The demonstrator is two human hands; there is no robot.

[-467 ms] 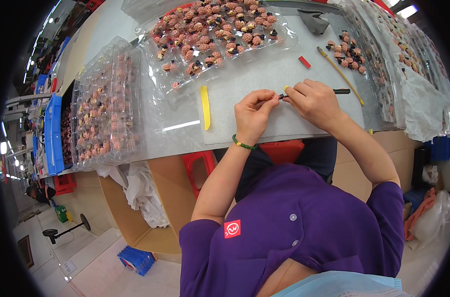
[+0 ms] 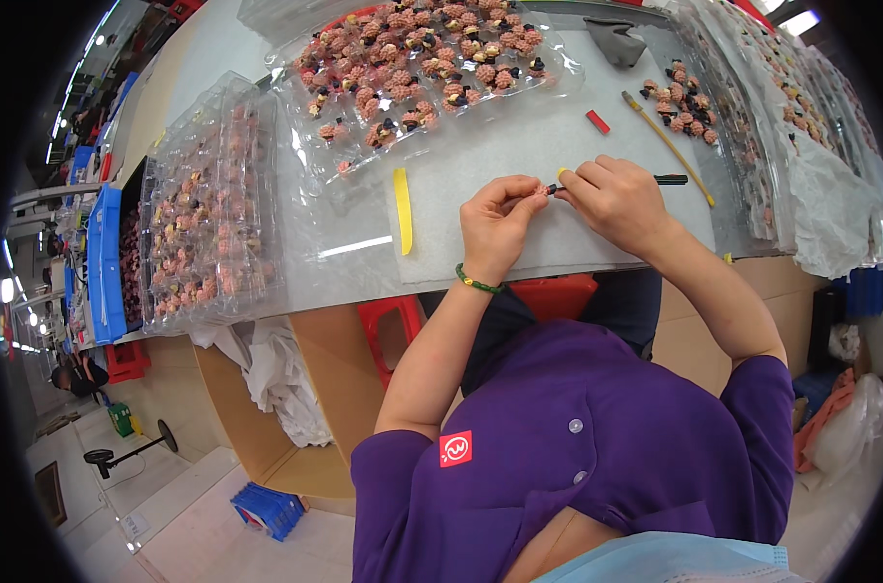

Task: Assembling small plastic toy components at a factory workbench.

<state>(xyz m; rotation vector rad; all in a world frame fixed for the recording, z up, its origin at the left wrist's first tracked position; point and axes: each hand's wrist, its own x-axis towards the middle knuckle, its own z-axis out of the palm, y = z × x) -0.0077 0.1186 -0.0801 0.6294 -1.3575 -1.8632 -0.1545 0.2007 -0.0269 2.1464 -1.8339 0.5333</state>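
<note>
My left hand (image 2: 501,219) is closed, pinching a small pink bumpy figurine (image 2: 543,192) between thumb and fingertips. My right hand (image 2: 616,201) is wrapped round a slim black pen (image 2: 672,180), whose dark tip meets the figurine or lies right against it. Fingers cover most of the figurine. Both hands are just above a white sheet (image 2: 441,233) on the table. Left of them lies a flat yellow strip (image 2: 403,212). Beyond my right hand are a small red block (image 2: 597,121) and a thin yellow-brown brush-like stick (image 2: 670,150).
A clear tray of pink and black figurines (image 2: 412,73) stands at the back, with stacked filled trays (image 2: 208,209) at left and more trays (image 2: 801,107) at right. Loose figurines (image 2: 682,105) and a grey cloth-like piece (image 2: 616,42) lie back right. An open cardboard box (image 2: 325,389) sits below the table.
</note>
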